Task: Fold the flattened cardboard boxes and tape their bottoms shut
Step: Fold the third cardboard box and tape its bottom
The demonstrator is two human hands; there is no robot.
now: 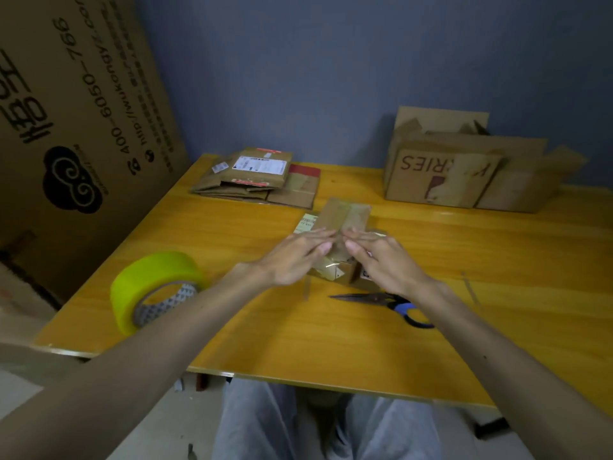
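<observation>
A small folded cardboard box (345, 217) stands at the middle of the yellow table (298, 327), a strip of clear tape running over its closed flaps. My left hand (292, 257) lies flat on the box's left side, fingers together. My right hand (384, 260) presses flat on the right side, and the fingertips of both nearly meet over the tape seam. A loose tape end (326, 268) hangs down the near face. A stack of flattened boxes (255, 177) lies at the back left.
A big yellow tape roll (156, 290) stands near the left edge. Scissors (384, 302) with blue handles lie just in front of the box, partly under my right forearm. Larger assembled boxes (464, 171) sit at the back right. A large printed carton (73, 127) leans on the left.
</observation>
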